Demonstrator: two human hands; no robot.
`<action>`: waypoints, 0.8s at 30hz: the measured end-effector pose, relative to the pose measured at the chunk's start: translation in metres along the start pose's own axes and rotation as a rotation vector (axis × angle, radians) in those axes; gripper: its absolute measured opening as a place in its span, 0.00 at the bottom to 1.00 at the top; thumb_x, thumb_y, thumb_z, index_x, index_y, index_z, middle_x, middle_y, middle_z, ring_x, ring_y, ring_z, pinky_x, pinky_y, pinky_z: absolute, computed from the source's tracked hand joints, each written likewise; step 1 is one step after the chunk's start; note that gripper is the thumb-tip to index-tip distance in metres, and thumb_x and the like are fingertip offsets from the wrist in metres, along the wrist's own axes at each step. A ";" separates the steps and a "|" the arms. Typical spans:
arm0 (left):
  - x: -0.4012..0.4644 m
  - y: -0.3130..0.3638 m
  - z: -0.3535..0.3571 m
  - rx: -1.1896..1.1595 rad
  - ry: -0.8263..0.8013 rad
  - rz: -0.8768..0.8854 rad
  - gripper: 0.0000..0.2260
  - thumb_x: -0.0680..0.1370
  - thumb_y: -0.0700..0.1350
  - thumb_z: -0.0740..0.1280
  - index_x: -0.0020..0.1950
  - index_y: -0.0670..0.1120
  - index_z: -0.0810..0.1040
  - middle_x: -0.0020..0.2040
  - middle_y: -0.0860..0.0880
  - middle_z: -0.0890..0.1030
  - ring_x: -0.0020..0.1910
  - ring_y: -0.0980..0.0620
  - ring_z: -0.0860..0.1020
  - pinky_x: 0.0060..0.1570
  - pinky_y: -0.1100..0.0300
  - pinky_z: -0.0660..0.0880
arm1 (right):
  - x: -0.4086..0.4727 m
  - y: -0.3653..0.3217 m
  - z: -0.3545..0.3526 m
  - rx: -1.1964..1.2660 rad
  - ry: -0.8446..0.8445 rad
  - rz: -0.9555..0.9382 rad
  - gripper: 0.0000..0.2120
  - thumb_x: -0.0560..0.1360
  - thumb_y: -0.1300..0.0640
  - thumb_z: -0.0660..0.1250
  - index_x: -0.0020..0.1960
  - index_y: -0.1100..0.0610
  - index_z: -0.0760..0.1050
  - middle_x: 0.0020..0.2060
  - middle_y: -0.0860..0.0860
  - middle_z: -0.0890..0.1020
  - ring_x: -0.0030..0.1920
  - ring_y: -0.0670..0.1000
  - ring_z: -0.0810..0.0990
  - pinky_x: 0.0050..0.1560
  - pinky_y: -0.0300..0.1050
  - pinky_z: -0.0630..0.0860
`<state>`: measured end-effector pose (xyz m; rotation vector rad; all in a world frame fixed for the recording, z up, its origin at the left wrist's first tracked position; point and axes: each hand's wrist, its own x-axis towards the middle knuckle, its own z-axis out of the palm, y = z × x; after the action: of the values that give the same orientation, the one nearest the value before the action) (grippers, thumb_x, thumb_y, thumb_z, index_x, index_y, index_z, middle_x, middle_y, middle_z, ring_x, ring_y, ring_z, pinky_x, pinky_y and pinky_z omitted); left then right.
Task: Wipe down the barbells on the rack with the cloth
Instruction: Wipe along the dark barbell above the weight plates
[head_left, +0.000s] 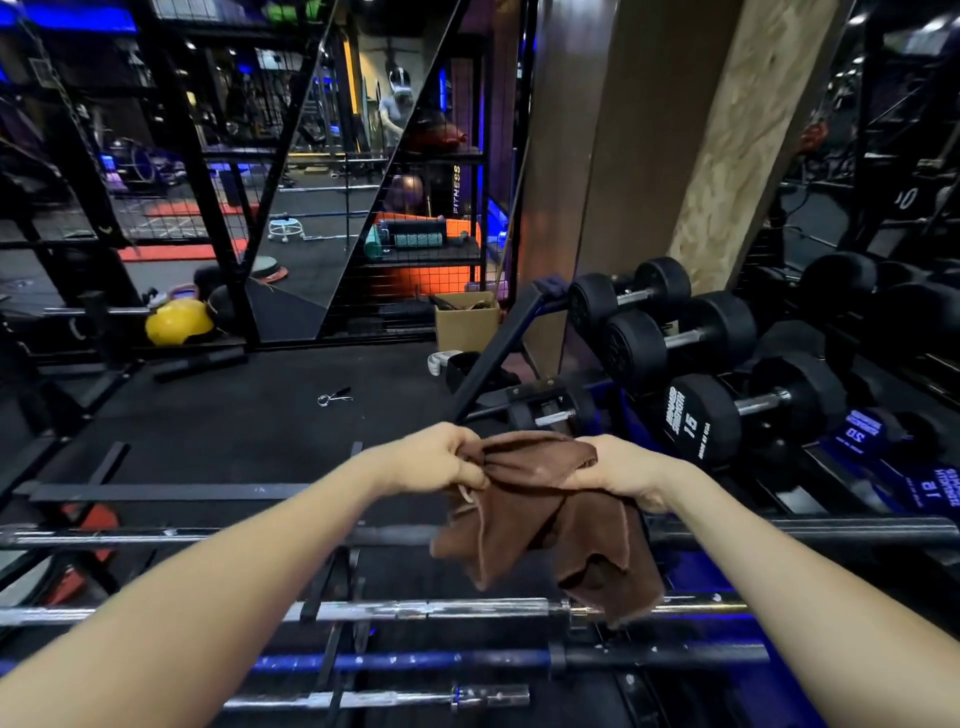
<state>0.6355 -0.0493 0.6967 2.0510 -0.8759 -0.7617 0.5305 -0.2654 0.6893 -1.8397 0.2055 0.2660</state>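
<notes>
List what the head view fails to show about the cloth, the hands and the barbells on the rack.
- Brown cloth: its hanging folds cover parts of the dark barbell and the chrome barbell.
- Left hand and right hand: fingertips buried in the cloth.
- Blue barbell: its left end is hidden behind the left forearm.
- Dust or grime on the bars: too dim to judge.

both arms outstretched, left hand (434, 460) clenched, right hand (621, 467) clenched

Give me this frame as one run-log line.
left hand: grips cloth | right hand: grips cloth | cloth: bunched, hanging above barbells, contact unclear | wiping: not underway
</notes>
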 end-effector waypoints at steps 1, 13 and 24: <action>0.001 0.003 -0.005 -0.018 -0.005 -0.018 0.08 0.73 0.33 0.68 0.40 0.45 0.77 0.34 0.52 0.79 0.33 0.56 0.76 0.39 0.62 0.72 | -0.002 0.002 -0.001 0.032 -0.039 0.032 0.14 0.64 0.58 0.77 0.49 0.55 0.80 0.42 0.50 0.85 0.43 0.49 0.82 0.50 0.46 0.78; 0.040 -0.010 0.013 -0.118 0.541 -0.419 0.21 0.75 0.54 0.66 0.56 0.37 0.74 0.55 0.35 0.78 0.55 0.37 0.76 0.50 0.51 0.73 | -0.007 0.006 0.028 0.671 0.045 0.256 0.29 0.74 0.37 0.59 0.53 0.61 0.80 0.49 0.59 0.84 0.50 0.56 0.83 0.56 0.49 0.77; 0.014 -0.021 0.063 -0.931 -0.027 -0.512 0.26 0.70 0.68 0.63 0.46 0.45 0.82 0.47 0.45 0.83 0.45 0.50 0.80 0.54 0.56 0.76 | 0.011 0.015 0.043 0.988 0.113 0.314 0.47 0.67 0.24 0.54 0.58 0.66 0.79 0.54 0.64 0.81 0.56 0.61 0.80 0.61 0.58 0.72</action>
<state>0.6037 -0.0759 0.6434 1.3936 0.0644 -1.1859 0.5335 -0.2278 0.6606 -0.8358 0.5895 0.2180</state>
